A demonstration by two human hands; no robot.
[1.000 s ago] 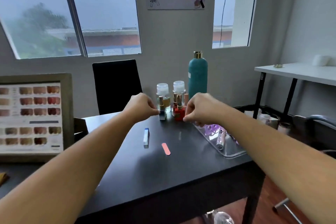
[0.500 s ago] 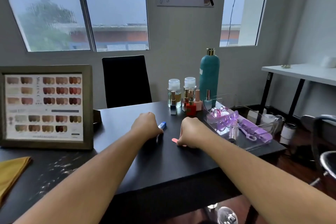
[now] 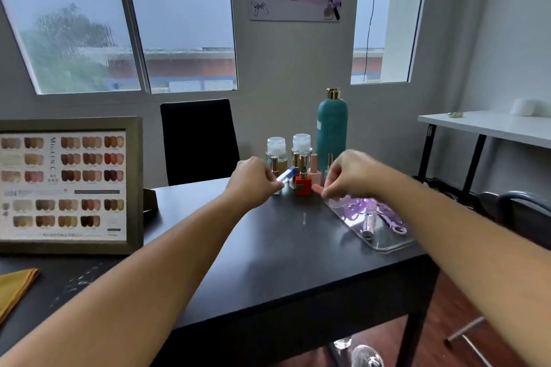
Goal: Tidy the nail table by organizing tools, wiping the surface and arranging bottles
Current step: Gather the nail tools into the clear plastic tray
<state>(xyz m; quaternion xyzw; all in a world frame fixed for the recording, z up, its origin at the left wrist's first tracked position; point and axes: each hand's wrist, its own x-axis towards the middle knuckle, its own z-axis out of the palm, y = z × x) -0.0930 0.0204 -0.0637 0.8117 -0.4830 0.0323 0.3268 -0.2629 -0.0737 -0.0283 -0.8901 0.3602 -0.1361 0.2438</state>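
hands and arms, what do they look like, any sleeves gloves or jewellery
No sleeve shows on the left forearm or right forearm up to the picture's edge. The left hand and right hand wear no gloves; no watch or bracelet at either wrist. The fingers are too blurred to rule out rings.

I see a dark desk (image 3: pixel 268 262) with a tall teal bottle (image 3: pixel 331 128) at its far edge. Just left of that bottle stand two clear jars (image 3: pixel 276 149). Small polish bottles, including a red polish bottle (image 3: pixel 303 185), cluster in front of it. A clear tray (image 3: pixel 383 243) lies nearer me, to its right. A framed colour chart (image 3: pixel 65 185) and a yellow cloth (image 3: pixel 15 286) sit far to its left.
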